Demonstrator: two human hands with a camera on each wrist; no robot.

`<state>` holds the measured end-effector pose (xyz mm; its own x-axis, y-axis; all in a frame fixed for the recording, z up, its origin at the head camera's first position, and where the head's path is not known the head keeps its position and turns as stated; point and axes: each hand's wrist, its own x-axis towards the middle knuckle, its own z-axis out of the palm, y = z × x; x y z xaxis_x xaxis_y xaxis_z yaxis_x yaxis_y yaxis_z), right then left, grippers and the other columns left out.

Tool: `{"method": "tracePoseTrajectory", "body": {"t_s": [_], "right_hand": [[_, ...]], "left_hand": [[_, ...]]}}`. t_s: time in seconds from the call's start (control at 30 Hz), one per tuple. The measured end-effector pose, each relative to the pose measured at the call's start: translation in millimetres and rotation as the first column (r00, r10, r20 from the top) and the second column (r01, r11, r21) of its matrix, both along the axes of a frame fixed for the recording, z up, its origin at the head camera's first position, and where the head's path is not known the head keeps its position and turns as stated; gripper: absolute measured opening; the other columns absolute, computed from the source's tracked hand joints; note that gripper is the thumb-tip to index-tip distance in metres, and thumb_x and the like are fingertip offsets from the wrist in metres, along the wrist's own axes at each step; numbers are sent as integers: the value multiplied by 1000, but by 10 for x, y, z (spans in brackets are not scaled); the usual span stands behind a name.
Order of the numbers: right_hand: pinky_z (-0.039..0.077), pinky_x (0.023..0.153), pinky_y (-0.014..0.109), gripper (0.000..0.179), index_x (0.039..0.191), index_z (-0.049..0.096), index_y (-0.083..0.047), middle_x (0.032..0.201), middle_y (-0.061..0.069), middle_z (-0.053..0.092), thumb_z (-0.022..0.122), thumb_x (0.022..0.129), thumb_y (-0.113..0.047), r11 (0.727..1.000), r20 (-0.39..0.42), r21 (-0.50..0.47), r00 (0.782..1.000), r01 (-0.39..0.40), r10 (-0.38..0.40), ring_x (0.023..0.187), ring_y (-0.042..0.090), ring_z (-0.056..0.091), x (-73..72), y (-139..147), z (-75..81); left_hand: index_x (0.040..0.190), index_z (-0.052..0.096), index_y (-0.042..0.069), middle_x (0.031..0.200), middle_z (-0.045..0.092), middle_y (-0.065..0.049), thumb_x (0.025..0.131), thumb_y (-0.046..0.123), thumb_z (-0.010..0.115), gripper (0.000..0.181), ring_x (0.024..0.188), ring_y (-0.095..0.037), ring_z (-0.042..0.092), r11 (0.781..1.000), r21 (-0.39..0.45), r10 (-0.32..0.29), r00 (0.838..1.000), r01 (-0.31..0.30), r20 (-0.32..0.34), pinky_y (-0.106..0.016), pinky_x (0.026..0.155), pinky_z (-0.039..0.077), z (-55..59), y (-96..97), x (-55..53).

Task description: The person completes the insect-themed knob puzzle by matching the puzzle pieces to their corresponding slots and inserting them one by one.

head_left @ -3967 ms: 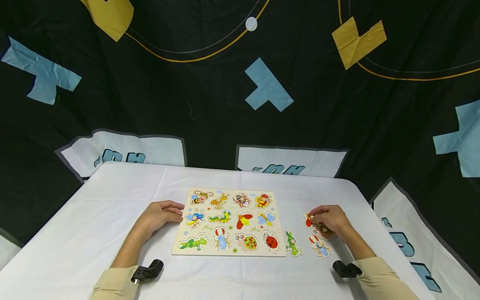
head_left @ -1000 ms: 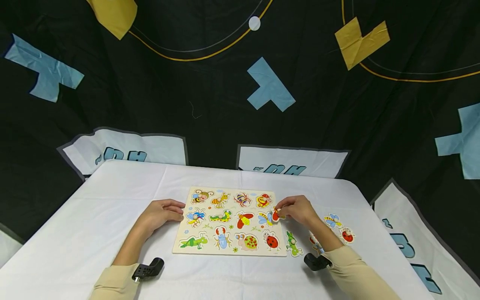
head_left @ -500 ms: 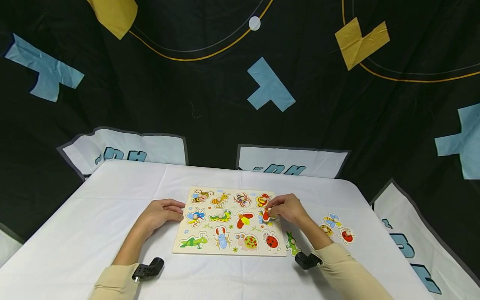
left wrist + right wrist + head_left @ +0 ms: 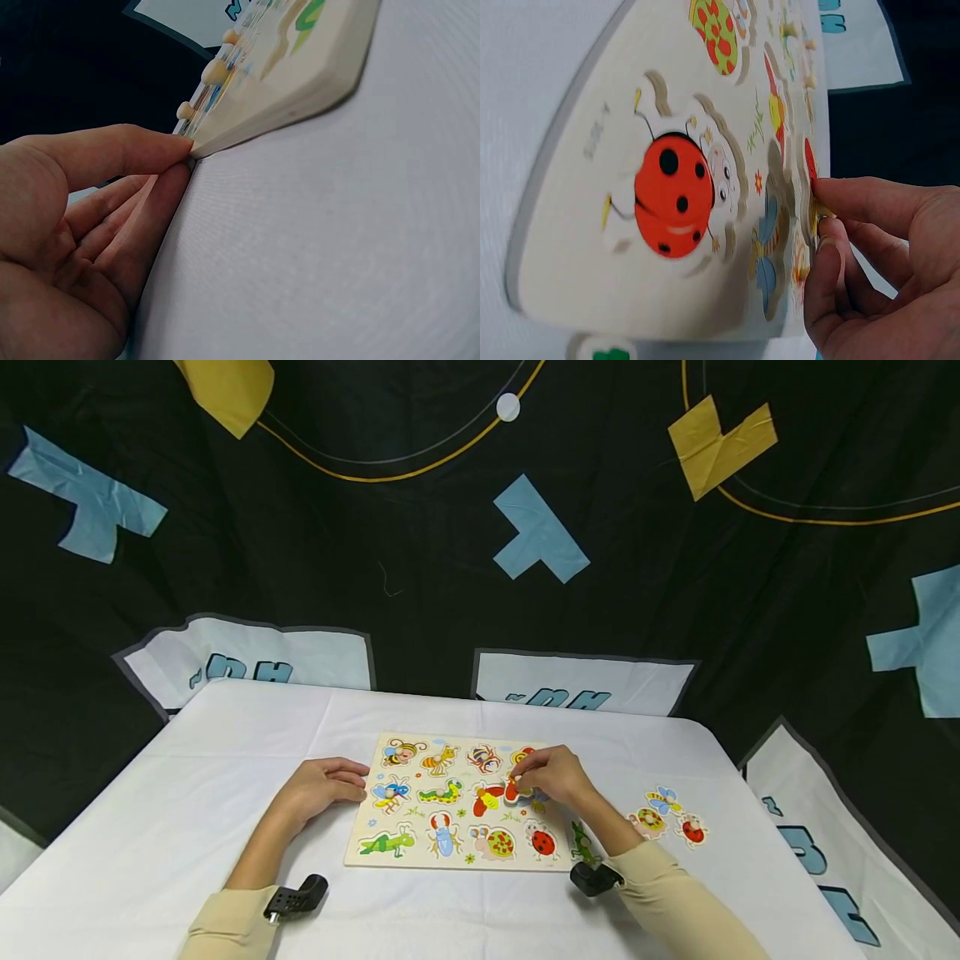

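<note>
A wooden knob puzzle board point(image 4: 525, 865) with insect pictures lies flat on the white table. My right hand point(image 4: 553, 773) pinches a red-winged insect puzzle piece point(image 4: 512, 791) by its knob. It holds the piece just above the board, right beside the matching red-winged picture point(image 4: 487, 799). In the right wrist view, thumb and finger grip the piece beyond the ladybug recess point(image 4: 676, 199). My left hand point(image 4: 315, 789) rests at the board's left edge, its thumb and fingertip touching the rim, as the left wrist view shows. Wooden knobs point(image 4: 215, 73) rise from pieces seated in the board.
Right of the board lie a dragonfly-like piece point(image 4: 663, 800), a snail piece point(image 4: 649, 823) and a ladybug piece point(image 4: 692, 830). A green grasshopper piece point(image 4: 582, 841) sits by the board's right edge, partly behind my right wrist camera point(image 4: 595, 878). A black cloth hangs behind the table.
My right hand has picked the red-winged piece from the loose ones and carried it left over the board. My sleeve now covers the loose stag beetle piece. The left hand stays at the edge.
</note>
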<state>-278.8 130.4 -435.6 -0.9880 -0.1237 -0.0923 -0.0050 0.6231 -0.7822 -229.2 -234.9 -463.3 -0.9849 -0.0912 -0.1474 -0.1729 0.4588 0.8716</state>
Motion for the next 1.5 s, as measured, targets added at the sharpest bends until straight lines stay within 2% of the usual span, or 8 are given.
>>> {"method": "tracePoseTrajectory", "body": {"t_s": [0.33, 0.53, 0.73, 1.13, 1.3, 1.5], "right_hand": [[47, 60, 27, 11, 85, 80, -10, 77, 0, 71, 83, 75, -8, 997, -29, -34, 997, -75, 75, 67, 18, 59, 15, -117, -41], [46, 58, 26, 10, 84, 80, -11, 82, -1, 71, 83, 74, -9, 996, -24, -20, 996, -85, 84, 65, 14, 57, 13, -189, -74], [48, 57, 27, 12, 84, 80, -9, 74, -1, 72, 83, 73, -6, 995, -34, -19, 995, -96, 96, 62, 15, 59, 29, -231, -82], [37, 48, 25, 11, 83, 79, -11, 64, -5, 66, 84, 73, -8, 995, 5, -27, 995, -98, 98, 55, 13, 50, 68, -312, -63], [36, 48, 25, 11, 83, 79, -11, 65, -5, 65, 83, 74, -7, 994, 16, -33, 994, -107, 108, 53, 11, 46, 73, -341, -85], [36, 50, 24, 11, 85, 79, -11, 70, -2, 66, 81, 75, -6, 993, 37, -42, 993, -110, 112, 54, 11, 45, 88, -384, -82]], "left_hand": [[120, 71, 4, 91, 77, 0, 77, 12, 82, 45, 85, -9, 68, 1000, 9, 4, 1000, -4, 10, -26, 81, 46, -2, 6, -6], [120, 71, 4, 92, 77, -2, 77, 12, 83, 46, 86, -10, 68, 1000, 2, -1, 1000, 1, 12, -27, 81, 46, 10, 17, -1], [120, 71, 3, 92, 77, -3, 76, 12, 84, 47, 85, -10, 67, 1000, 1, -7, 1000, 7, 5, -26, 80, 47, 28, 18, -2], [121, 71, 4, 92, 77, -1, 78, 14, 82, 45, 87, -10, 68, 1000, -18, -4, 1000, 4, 8, -29, 84, 45, 2, -4, -1], [120, 71, 5, 92, 77, 0, 78, 14, 82, 45, 87, -10, 68, 1000, -20, -7, 1000, 7, 9, -29, 85, 45, 3, 2, 3], [120, 71, 5, 92, 78, -1, 77, 13, 83, 45, 87, -11, 68, 1000, -11, 4, 1000, -4, 15, -36, 90, 46, -3, 1, 2]]}}
